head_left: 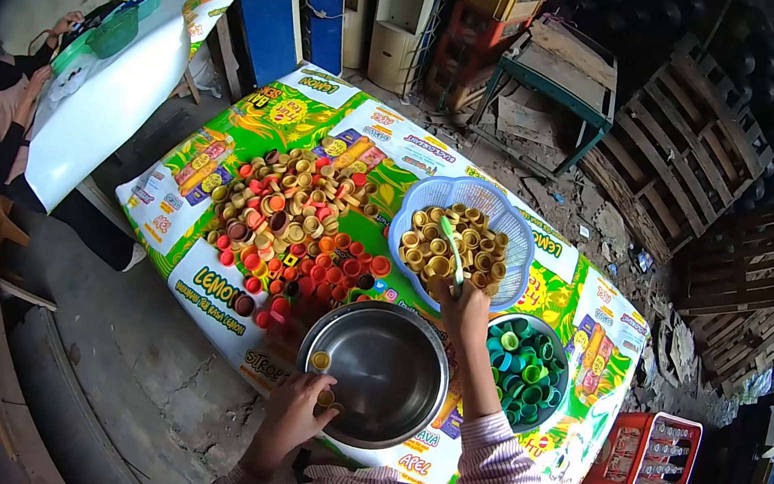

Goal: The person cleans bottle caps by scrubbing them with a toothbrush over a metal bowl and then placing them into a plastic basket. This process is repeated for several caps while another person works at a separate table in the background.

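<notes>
My left hand [294,412] is at the near-left rim of a steel bowl [423,430], its fingers closed on tan bottle caps [327,399]. Another tan cap [319,361] shows just beyond the fingertips, at the bowl's left side. My right hand [463,313] grips a slim green-and-white stick-like tool [452,245], whose exact kind I cannot make out. That tool points away over a blue plastic basket [398,234] holding many tan caps [433,239]. Inside the steel bowl, the visible bottom is bare metal.
Red, orange and tan caps [295,212] lie heaped on the printed tablecloth [231,298]. Green caps [529,366] fill a bowl at right. A red crate [611,455] stands beyond the table's right end. At far left, a person [7,116] sits at another table [112,123].
</notes>
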Available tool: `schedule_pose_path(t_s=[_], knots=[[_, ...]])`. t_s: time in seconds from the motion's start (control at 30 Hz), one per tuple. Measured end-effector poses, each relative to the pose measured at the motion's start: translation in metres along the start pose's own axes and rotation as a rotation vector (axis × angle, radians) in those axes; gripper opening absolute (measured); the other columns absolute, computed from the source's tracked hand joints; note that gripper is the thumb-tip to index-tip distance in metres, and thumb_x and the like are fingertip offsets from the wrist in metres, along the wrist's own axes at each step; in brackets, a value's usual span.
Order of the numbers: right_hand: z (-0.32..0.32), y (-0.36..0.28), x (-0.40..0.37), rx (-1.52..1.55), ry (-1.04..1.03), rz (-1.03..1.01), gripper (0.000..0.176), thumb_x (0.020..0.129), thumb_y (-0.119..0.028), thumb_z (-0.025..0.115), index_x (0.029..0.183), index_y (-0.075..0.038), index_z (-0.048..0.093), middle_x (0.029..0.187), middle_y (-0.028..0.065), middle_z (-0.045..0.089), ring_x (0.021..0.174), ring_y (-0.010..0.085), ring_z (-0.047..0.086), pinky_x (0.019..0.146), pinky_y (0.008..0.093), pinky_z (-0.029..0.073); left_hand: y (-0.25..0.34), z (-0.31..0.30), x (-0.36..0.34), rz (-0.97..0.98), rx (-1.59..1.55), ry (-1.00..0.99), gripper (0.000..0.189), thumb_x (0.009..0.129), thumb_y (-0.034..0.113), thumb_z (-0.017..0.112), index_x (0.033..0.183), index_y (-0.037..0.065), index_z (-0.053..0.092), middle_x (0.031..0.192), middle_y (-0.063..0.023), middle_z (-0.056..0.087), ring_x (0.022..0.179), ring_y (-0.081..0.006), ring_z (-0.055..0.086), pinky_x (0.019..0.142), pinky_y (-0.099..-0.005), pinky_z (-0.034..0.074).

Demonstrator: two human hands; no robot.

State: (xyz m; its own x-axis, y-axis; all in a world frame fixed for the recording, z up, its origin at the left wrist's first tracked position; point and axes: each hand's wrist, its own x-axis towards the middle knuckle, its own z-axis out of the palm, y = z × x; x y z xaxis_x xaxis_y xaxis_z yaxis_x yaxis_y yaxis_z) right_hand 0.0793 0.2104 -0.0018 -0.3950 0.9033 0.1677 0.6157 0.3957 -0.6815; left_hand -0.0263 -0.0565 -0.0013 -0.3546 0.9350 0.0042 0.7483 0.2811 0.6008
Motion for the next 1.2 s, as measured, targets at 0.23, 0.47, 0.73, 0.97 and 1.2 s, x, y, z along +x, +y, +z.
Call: schedule_pose_path(t_s=[0.23, 0.47, 0.73, 0.97, 1.2], knots=[[-0.003, 0.0, -0.055, 0.08, 0.032, -0.048, 0.04, 0.079, -0.018, 0.063, 0.113, 0.001, 0.054, 0.064, 0.0231, 0.059, 0.058, 0.0353, 0.061, 0.051, 0.0403, 0.047, 0.009, 0.018, 0.002, -0.097, 0.211, -0.039, 0.044, 0.064, 0.025, 0.074, 0.1, 0.008, 0.054, 0.093, -0.0082, 0.059, 0.093, -0.0289, 0.05, 0.081, -0.0403, 0.039], [-0.047, -0.004, -0.17, 0.06, -0.141, -0.055, 0.037, 0.08, -0.008, 0.061, 0.115, -0.005, 0.053, 0.048, 0.0107, 0.053, 0.039, 0.0202, 0.054, 0.04, 0.0316, 0.041, 0.011, 0.028, 0.007, -0.154, 0.357, -0.093, 0.049, 0.057, 0.024, 0.078, 0.097, 0.008, 0.055, 0.097, -0.007, 0.056, 0.099, -0.0263, 0.046, 0.08, -0.0414, 0.039], [-0.053, 0.002, -0.202, 0.11, -0.068, -0.015, 0.033, 0.08, -0.01, 0.061, 0.112, -0.006, 0.055, 0.047, 0.011, 0.052, 0.037, 0.0178, 0.053, 0.039, 0.03, 0.04, -0.001, 0.039, 0.003, -0.063, 0.421, 0.009, 0.027, 0.064, 0.014, 0.069, 0.088, 0.008, 0.056, 0.085, -0.0053, 0.061, 0.093, -0.0237, 0.048, 0.075, -0.0367, 0.04], [-0.061, 0.001, -0.203, 0.106, -0.091, -0.022, 0.032, 0.08, -0.012, 0.061, 0.112, -0.009, 0.056, 0.048, 0.0126, 0.054, 0.039, 0.0186, 0.057, 0.039, 0.0306, 0.041, 0.002, 0.034, -0.001, -0.017, 0.348, 0.046, 0.027, 0.063, 0.014, 0.069, 0.087, 0.01, 0.059, 0.089, -0.0058, 0.058, 0.093, -0.0242, 0.048, 0.077, -0.0394, 0.038], [-0.061, 0.001, -0.207, 0.109, -0.106, -0.034, 0.031, 0.081, -0.012, 0.061, 0.112, -0.009, 0.056, 0.048, 0.0123, 0.054, 0.04, 0.019, 0.057, 0.04, 0.0309, 0.042, -0.003, 0.047, 0.001, 0.091, 0.439, -0.041, 0.009, 0.066, 0.016, 0.065, 0.069, 0.01, 0.061, 0.083, -0.0039, 0.054, 0.09, -0.0217, 0.047, 0.078, -0.0345, 0.034]])
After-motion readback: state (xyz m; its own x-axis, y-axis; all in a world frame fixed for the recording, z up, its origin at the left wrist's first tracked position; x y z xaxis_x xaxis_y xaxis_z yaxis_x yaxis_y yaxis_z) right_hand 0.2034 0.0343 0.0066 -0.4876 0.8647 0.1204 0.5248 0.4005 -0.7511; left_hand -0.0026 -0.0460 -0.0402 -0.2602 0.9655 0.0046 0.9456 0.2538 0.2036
